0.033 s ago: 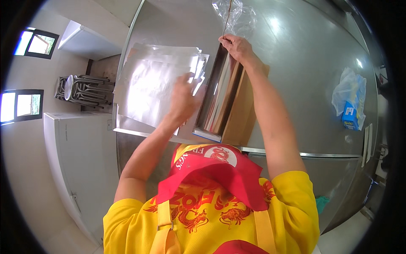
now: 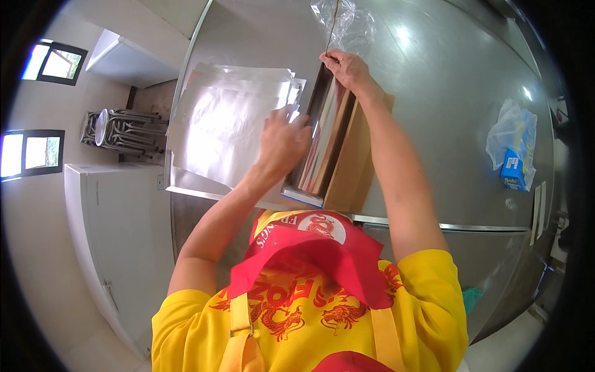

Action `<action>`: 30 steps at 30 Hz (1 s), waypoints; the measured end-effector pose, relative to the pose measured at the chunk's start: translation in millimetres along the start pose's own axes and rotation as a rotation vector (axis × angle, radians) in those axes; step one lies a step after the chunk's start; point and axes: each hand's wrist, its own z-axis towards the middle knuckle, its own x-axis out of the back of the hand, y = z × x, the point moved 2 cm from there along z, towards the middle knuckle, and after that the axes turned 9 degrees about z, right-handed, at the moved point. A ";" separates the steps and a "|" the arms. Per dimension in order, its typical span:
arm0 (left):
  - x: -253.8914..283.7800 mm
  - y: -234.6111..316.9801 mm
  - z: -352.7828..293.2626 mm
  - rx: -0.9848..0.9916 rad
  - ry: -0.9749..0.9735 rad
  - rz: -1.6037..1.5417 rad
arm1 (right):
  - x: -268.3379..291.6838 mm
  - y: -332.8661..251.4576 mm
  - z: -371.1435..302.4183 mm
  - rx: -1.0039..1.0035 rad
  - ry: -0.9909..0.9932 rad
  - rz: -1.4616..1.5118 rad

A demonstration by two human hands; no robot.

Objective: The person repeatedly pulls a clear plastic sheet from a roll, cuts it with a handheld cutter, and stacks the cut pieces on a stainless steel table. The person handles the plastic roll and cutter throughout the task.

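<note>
A pile of shiny, see-through sheets (image 2: 217,124) lies on the left of the metal tabletop. Over its right edge is my left hand (image 2: 284,139), its fingers partly spread and slightly blurred, close beside a long open box (image 2: 341,164). I see nothing held in it. The box contains several flat, thin pieces standing on edge. At the box's far end, my right hand (image 2: 351,69) pinches with thumb and forefinger. A thin brown strand (image 2: 333,28) runs from these fingertips up to the top edge of the view, across crumpled clear plastic (image 2: 353,25).
On the right of the metal tabletop (image 2: 446,124) sits a blue carton (image 2: 514,170) with a pale plastic bag (image 2: 511,133). Stacked metal stools (image 2: 133,133) stand beyond the left edge, near a white chest-like cabinet (image 2: 124,242). The table's front edge runs just before my body.
My left hand has shifted right, from over the sheets towards the box, and its fingers show more clearly. The right hand keeps its place at the far end.
</note>
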 end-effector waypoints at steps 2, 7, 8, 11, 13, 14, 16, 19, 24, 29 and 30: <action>-13.4 24.8 11.5 -0.034 -0.050 0.219 | 0.6 -6.1 0.4 0.003 -0.006 0.013; -39.9 33.0 41.5 -0.007 -0.282 0.550 | 2.3 -9.0 1.5 0.019 0.038 0.003; -41.1 31.7 48.6 0.031 -0.282 0.506 | 3.2 -8.5 3.2 0.035 0.036 0.016; -51.2 20.6 64.3 0.152 -0.244 0.320 | 3.9 -6.7 8.7 0.056 0.024 0.038; -56.2 -2.0 62.5 0.247 -0.172 0.124 | 0.4 -5.1 11.5 0.036 0.005 0.033; -50.8 -19.8 58.6 0.254 -0.031 -0.005 | -0.7 -9.3 10.5 0.042 0.008 0.053; -14.5 -29.9 72.1 0.175 0.099 -0.150 | 7.4 -8.3 9.3 0.032 -0.004 0.065; 63.4 -33.8 91.1 0.443 -0.056 -0.265 | 7.7 -12.1 1.9 0.091 0.025 0.074; 160.6 -58.5 121.5 0.390 0.012 -0.562 | 8.5 -13.0 1.6 0.032 0.019 0.058; 231.9 -70.6 138.3 0.432 -0.014 -0.707 | 5.4 -10.2 3.5 0.058 0.023 0.068; 243.9 -76.5 140.6 0.425 -0.013 -0.687 | 4.6 -12.5 3.3 0.060 0.019 0.067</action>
